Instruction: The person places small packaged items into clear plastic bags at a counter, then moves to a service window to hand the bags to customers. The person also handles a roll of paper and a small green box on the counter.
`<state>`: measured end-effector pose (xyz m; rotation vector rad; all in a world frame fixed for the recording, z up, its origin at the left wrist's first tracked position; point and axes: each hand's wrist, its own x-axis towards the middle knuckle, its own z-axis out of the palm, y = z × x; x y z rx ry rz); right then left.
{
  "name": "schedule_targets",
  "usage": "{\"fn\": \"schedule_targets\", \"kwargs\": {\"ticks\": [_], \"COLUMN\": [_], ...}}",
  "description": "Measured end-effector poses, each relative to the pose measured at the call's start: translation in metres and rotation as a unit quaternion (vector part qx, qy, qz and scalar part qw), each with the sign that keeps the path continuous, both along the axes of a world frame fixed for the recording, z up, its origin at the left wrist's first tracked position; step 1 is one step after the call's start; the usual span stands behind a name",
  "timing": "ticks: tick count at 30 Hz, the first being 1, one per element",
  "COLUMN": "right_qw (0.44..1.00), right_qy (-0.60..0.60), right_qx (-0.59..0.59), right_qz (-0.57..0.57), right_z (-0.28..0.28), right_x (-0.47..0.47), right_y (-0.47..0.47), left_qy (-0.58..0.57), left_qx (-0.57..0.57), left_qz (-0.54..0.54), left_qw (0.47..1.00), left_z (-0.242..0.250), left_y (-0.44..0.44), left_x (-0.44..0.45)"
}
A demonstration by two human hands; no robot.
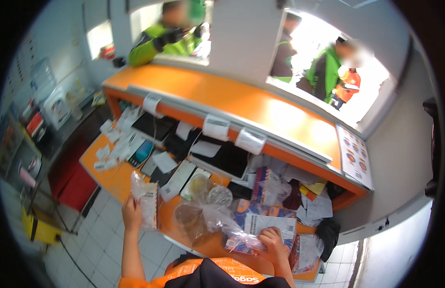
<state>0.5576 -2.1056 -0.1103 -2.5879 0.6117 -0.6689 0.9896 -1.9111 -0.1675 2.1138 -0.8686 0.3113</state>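
My left hand (131, 215) grips the gathered neck of a clear plastic bag (137, 181), and a pale box (149, 201) with a printed face hangs in it past the table's near edge. Bunched in my right hand (272, 244) is the twisted end of a larger clear plastic bag (222, 219). That bag lies on the orange table, with a clear round-lidded container (220, 196) and a brownish container (189, 220) seen in or through the film. Beneath my right hand is a blue and orange box (241, 208) with a white label (285, 224).
An orange counter (208, 84) with paper slips hanging from its edge overhangs the table. Tablets (222, 158) and paper scraps (116, 144) lie under it. A wrapped package (306, 252) and black bag (327, 237) sit right. People in green jackets (165, 41) stand beyond the windows.
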Motion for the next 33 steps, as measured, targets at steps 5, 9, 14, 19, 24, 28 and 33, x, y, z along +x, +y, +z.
{"fn": "schedule_targets", "kwargs": {"ticks": [5, 9, 14, 19, 24, 28, 33], "right_qw": [1.0, 1.0, 0.99, 0.963, 0.915, 0.884, 0.89], "right_qy": [0.007, -0.011, -0.129, -0.203, -0.219, -0.218, -0.187], "right_qx": [-0.028, -0.019, 0.0, -0.035, -0.023, 0.0, 0.012], "right_qz": [0.002, -0.022, -0.052, -0.173, -0.337, -0.413, -0.416], "right_z": [0.007, 0.011, 0.01, -0.009, -0.034, -0.049, -0.055], "right_x": [-0.002, -0.004, -0.02, -0.08, -0.149, -0.182, -0.202], "right_y": [0.007, 0.02, 0.044, 0.063, 0.083, 0.098, 0.1], "left_qy": [0.051, 0.067, -0.069, -0.102, -0.03, 0.053, 0.186], "left_qx": [-0.145, -0.285, -0.234, -0.102, -0.078, -0.059, 0.0], "left_qz": [-0.088, -0.255, -0.415, -0.594, -0.647, -0.603, -0.598], "left_qw": [0.984, 0.921, 0.876, 0.792, 0.758, 0.793, 0.78], "left_z": [0.073, 0.13, 0.19, 0.205, 0.177, 0.166, 0.158], "left_y": [-0.011, -0.047, -0.145, -0.239, -0.295, -0.325, -0.325], "left_x": [-0.031, -0.069, -0.132, -0.231, -0.32, -0.358, -0.377]}}
